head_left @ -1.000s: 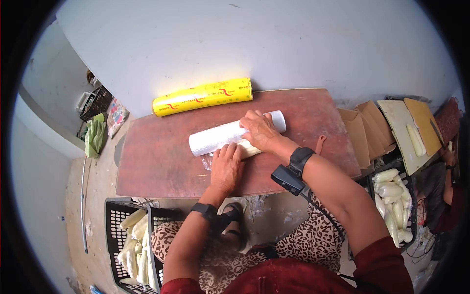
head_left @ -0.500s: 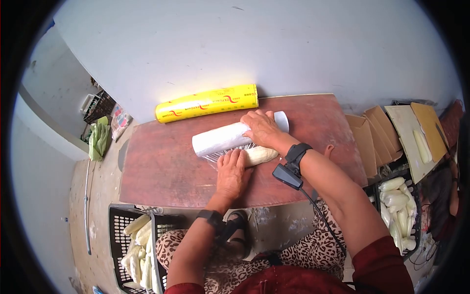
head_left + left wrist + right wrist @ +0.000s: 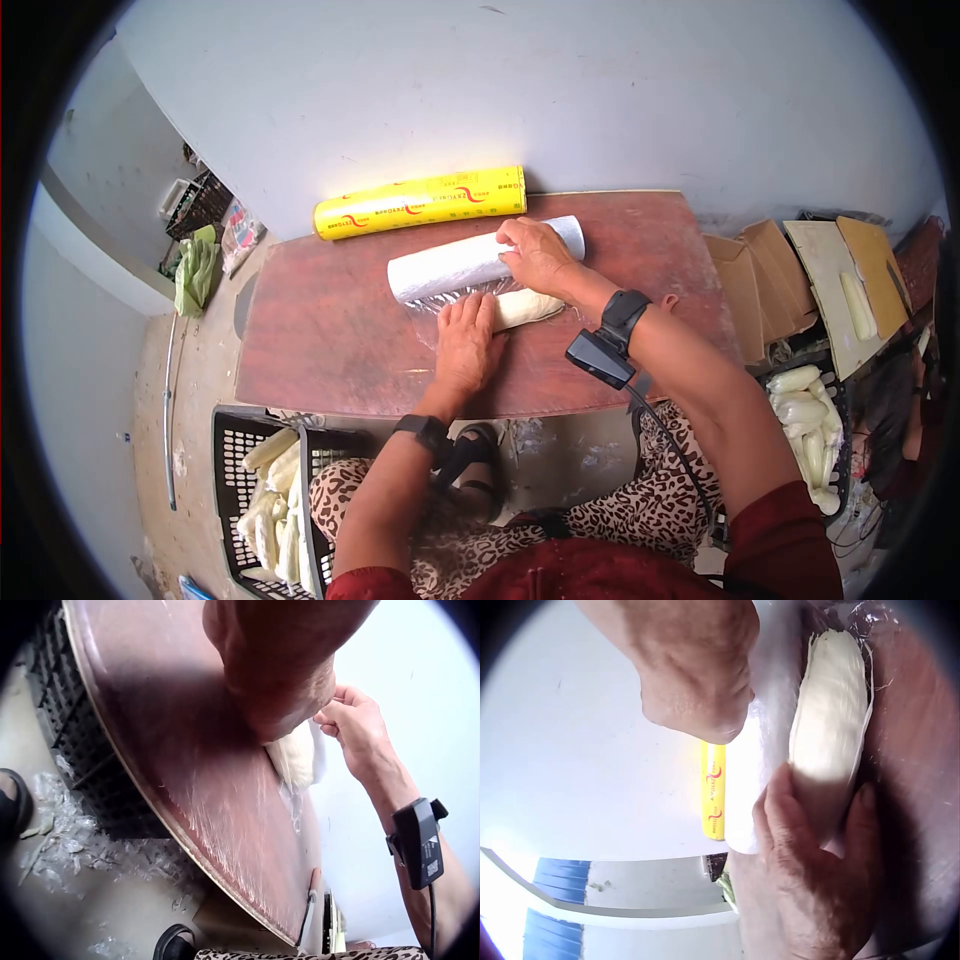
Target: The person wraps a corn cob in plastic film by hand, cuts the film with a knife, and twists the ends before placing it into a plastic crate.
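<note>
The left hand (image 3: 466,340) is laid flat, fingers straight, on the near end of a pale, peeled corn cob (image 3: 525,307), which is pressed down onto a sheet of clear film on the table (image 3: 320,340). The right hand (image 3: 538,255) is curled over the top of the white cling-film roll (image 3: 450,265), just beyond the cob; the roll is held by the fingers and thumb. In the right wrist view the cob (image 3: 829,727) is seen smooth and tapered, with crinkled film about its tip and the left fingers (image 3: 810,847) resting across it.

The table is a worn, reddish-brown board with rounded corners; bare surface is left to either side of the hands, and its far edge is met by a grey wall. A yellow boxed roll (image 3: 420,201) is laid along that far edge, apart from the white roll.

A black slotted crate (image 3: 232,450) at the person's left is filled with pale cobs, and a second crate (image 3: 815,420) at the right holds more. Folded cardboard (image 3: 760,270) is stacked beside it.
</note>
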`<control>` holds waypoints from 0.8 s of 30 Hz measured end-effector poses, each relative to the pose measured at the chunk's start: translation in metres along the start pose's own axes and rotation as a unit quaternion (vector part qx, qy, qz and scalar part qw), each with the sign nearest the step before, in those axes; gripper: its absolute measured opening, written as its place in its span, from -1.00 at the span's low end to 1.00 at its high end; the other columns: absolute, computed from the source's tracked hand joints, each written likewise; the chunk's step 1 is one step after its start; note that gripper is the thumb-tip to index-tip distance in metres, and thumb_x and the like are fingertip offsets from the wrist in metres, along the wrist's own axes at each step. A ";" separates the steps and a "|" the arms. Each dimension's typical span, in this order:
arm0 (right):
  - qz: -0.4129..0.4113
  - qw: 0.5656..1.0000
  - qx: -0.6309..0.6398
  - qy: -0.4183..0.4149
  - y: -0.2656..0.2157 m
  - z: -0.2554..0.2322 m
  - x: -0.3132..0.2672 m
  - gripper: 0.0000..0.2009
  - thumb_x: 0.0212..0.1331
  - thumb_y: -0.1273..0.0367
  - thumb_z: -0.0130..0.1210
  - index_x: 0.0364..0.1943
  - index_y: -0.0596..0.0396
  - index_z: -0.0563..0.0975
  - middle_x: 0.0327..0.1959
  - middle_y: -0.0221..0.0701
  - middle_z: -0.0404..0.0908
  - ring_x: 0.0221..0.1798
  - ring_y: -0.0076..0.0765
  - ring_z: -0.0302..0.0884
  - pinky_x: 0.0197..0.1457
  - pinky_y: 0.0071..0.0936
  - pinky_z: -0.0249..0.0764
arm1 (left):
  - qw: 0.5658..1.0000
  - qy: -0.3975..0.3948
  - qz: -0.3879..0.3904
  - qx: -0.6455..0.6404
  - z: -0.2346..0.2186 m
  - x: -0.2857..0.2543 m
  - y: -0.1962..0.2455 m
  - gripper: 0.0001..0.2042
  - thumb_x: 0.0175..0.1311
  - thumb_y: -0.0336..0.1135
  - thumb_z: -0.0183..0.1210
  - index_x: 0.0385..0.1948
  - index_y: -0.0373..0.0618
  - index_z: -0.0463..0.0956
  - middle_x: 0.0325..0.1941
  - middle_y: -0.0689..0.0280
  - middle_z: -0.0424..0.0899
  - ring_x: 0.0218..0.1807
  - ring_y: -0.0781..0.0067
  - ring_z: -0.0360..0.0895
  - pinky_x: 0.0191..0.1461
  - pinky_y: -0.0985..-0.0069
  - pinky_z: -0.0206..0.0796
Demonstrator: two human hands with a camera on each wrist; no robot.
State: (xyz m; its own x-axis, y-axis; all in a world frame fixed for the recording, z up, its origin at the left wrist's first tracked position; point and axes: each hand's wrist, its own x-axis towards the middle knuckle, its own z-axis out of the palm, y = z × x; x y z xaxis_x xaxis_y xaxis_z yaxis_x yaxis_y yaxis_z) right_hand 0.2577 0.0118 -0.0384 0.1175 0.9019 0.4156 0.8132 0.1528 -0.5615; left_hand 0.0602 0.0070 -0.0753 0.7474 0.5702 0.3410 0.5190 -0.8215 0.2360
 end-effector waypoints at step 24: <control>-0.111 0.957 -0.206 -0.169 0.007 -0.006 -0.064 -0.58 -0.06 0.27 0.36 -0.13 0.00 0.43 -0.10 -0.34 0.40 0.02 -0.15 0.40 0.05 -0.11 0.20 | 1.000 -0.019 0.002 0.001 -0.002 0.007 -0.006 -0.43 -0.03 -0.40 0.32 0.11 -0.14 0.33 0.04 0.11 0.44 0.16 0.05 0.36 0.20 0.18 0.19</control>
State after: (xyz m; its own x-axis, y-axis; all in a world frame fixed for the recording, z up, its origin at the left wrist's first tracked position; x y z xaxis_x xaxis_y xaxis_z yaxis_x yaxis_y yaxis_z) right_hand 0.2595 -0.0474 -0.0646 -0.2191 0.9556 0.1970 0.9607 0.2465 -0.1273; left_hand 0.0615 0.0163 -0.0719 0.7649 0.5662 0.3071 0.5169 -0.8240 0.2319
